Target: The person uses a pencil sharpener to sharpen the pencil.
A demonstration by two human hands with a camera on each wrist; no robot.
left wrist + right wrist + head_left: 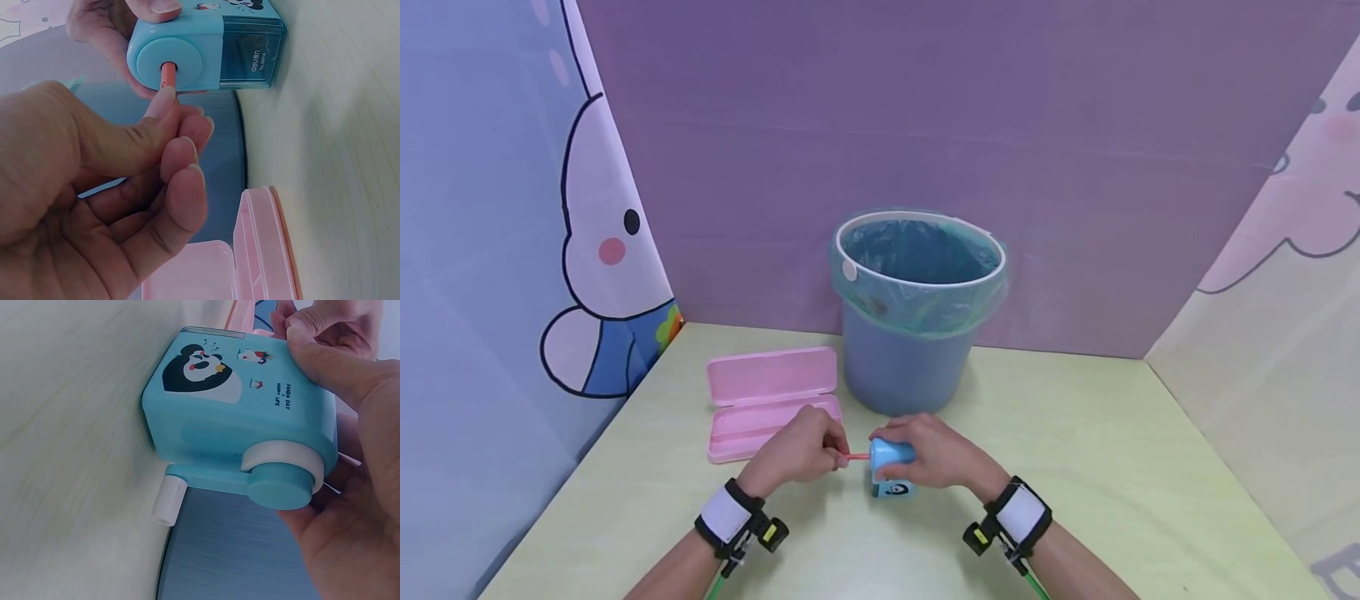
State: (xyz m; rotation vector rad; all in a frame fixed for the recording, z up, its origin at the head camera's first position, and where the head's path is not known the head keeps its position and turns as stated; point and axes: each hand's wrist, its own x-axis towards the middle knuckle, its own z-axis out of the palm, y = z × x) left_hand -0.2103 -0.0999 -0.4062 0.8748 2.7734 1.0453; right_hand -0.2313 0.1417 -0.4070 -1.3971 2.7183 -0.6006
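Note:
A light blue crank pencil sharpener point(206, 419) with a panda print stands on the table. My right hand point(936, 450) grips its top, thumb on one side and fingers round the other. In the left wrist view the sharpener's round front hole holds the end of a red pencil point(168, 76). Thumb and fingertips of my left hand point(801, 446) pinch that pencil close to the hole; the other fingers curl loosely. The crank handle point(169, 500), with a white knob, hangs on the sharpener's far side from the pencil, and neither hand touches it.
A pink pencil case point(772, 377) lies with its lid raised, to the left behind my left hand. Behind the sharpener stands a blue bucket point(902, 358) lined with a green bag. Purple and cartoon-printed panels wall in the pale table point(1112, 467).

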